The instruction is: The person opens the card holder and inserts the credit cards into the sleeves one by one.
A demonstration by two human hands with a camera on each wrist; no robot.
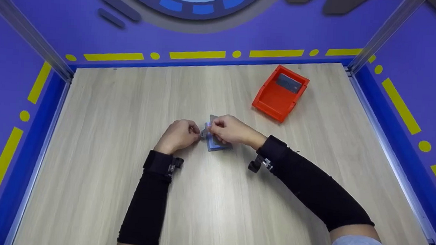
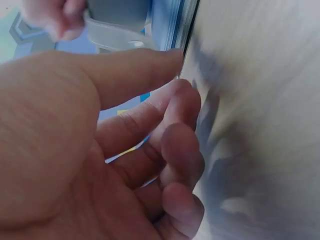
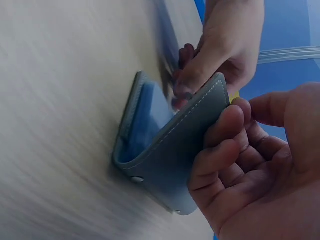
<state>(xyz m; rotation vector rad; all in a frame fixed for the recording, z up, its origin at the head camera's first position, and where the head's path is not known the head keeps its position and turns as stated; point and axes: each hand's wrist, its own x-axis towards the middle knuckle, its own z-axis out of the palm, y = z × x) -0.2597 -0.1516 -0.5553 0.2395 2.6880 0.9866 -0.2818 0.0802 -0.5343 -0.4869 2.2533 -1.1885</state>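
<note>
A grey card wallet (image 1: pixel 221 137) with pale stitching lies partly unfolded on the table, with blue and clear leaves (image 3: pixel 155 112) inside. My right hand (image 1: pixel 230 128) pinches the raised edge of its cover (image 3: pixel 187 135) between thumb and fingers. At the wallet's left side my left hand (image 1: pixel 178 137) has its fingers bent, with thumb and fingertips at a short grey strap (image 1: pixel 203 133). In the left wrist view that strap (image 2: pixel 120 37) bears a shiny snap and runs behind the thumb; whether the fingers grip it is hidden.
A red open bin (image 1: pixel 277 97) stands at the back right of the wooden table (image 1: pixel 114 106), with a dark grey card-like piece (image 1: pixel 289 83) at its far end. Blue-purple panels (image 1: pixel 207 39) with yellow marks border the table at the back and both sides.
</note>
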